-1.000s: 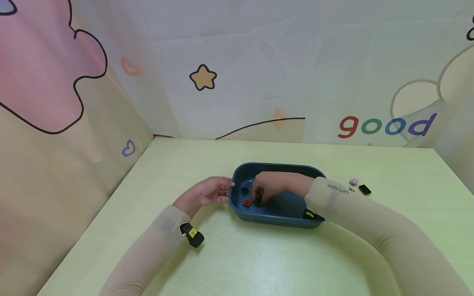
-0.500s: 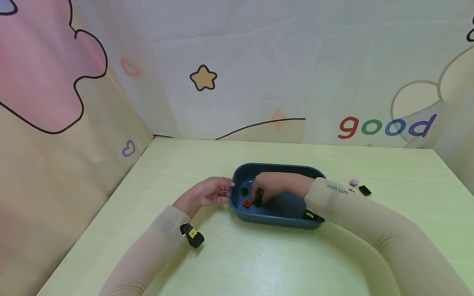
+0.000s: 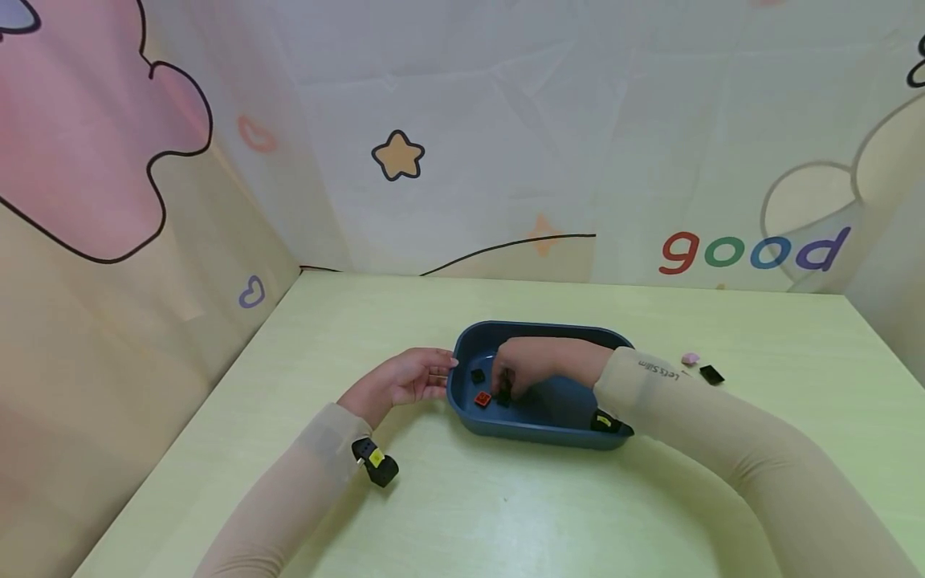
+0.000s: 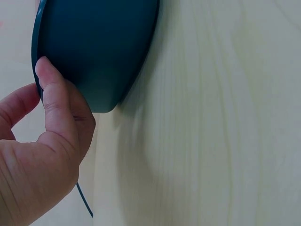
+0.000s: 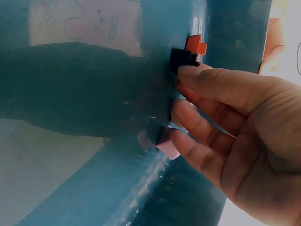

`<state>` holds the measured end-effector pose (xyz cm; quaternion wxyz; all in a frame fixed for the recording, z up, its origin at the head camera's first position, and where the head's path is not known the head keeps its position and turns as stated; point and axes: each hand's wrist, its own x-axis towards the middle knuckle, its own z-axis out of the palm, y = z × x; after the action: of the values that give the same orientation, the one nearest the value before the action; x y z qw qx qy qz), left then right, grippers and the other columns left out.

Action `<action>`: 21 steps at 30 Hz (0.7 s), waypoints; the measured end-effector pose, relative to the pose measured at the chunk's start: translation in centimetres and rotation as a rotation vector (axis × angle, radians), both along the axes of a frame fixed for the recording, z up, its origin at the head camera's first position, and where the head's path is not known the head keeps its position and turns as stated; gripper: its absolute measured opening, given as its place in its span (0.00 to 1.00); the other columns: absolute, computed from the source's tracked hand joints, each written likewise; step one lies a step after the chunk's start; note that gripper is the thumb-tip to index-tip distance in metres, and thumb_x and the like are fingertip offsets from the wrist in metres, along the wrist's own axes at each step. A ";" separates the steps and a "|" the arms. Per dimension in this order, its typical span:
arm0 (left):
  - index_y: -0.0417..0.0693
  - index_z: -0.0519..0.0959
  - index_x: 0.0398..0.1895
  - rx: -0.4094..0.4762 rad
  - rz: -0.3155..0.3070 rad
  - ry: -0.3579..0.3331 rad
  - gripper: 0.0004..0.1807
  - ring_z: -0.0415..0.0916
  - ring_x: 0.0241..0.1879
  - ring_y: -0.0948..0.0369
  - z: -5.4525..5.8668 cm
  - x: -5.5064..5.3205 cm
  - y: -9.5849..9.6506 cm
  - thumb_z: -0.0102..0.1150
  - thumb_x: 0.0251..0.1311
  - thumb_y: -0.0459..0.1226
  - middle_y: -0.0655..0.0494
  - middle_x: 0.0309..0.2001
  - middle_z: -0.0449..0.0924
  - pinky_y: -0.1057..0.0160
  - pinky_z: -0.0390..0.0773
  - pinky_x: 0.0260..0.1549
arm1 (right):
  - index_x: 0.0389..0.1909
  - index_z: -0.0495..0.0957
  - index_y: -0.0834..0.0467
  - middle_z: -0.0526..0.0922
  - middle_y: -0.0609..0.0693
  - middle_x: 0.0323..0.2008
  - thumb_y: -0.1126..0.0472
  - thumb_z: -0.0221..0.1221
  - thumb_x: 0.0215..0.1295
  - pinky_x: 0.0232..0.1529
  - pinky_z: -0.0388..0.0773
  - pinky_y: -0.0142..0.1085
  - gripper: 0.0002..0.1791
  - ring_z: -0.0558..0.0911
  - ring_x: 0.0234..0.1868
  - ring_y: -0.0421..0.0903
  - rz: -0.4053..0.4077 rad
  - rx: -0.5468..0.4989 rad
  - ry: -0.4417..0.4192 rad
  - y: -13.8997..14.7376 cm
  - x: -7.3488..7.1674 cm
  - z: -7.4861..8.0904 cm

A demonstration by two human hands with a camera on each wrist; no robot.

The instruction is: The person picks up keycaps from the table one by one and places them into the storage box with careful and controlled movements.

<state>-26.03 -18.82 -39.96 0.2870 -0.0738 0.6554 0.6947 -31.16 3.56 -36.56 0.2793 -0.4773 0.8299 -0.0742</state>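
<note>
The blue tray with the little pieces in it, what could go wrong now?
The right hand seems to pinch a small black piece, so it could slip out. An orange-red piece lies right next to it and might get bumped. The blue tray could slide a bit if pushed hard, because the left hand touches it at just one end.
</note>
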 end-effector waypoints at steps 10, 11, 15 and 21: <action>0.49 0.73 0.42 -0.001 0.000 -0.006 0.04 0.78 0.26 0.67 0.0 0.2 0.0 0.47 0.75 0.34 0.61 0.28 0.81 0.74 0.84 0.26 | 0.52 0.87 0.57 0.89 0.53 0.50 0.70 0.64 0.66 0.55 0.86 0.38 0.15 0.85 0.47 0.42 -0.002 0.010 0.027 0.1 0.0 0.5; 0.49 0.73 0.42 0.001 -0.001 -0.005 0.04 0.78 0.26 0.67 0.1 0.2 0.0 0.47 0.75 0.34 0.61 0.28 0.81 0.74 0.84 0.26 | 0.51 0.87 0.56 0.89 0.52 0.51 0.70 0.64 0.66 0.55 0.86 0.38 0.15 0.85 0.47 0.42 -0.006 0.010 0.032 0.1 0.0 0.6; 0.47 0.73 0.45 0.008 -0.005 0.006 0.04 0.79 0.26 0.67 0.2 0.2 0.1 0.47 0.75 0.33 0.61 0.27 0.81 0.73 0.84 0.27 | 0.51 0.87 0.57 0.89 0.53 0.50 0.69 0.64 0.66 0.55 0.86 0.38 0.14 0.85 0.48 0.43 -0.024 0.006 0.047 0.3 -0.1 1.2; 0.46 0.74 0.48 0.010 -0.001 0.003 0.06 0.79 0.27 0.67 0.0 0.1 0.1 0.47 0.75 0.34 0.60 0.28 0.82 0.73 0.85 0.28 | 0.52 0.86 0.60 0.89 0.54 0.49 0.69 0.64 0.66 0.52 0.86 0.37 0.14 0.84 0.46 0.43 -0.040 -0.023 0.065 0.8 0.0 1.9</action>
<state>-25.89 -18.75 -40.00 0.2869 -0.0711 0.6524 0.6979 -31.16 4.36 -34.68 0.2450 -0.4660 0.8470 -0.0739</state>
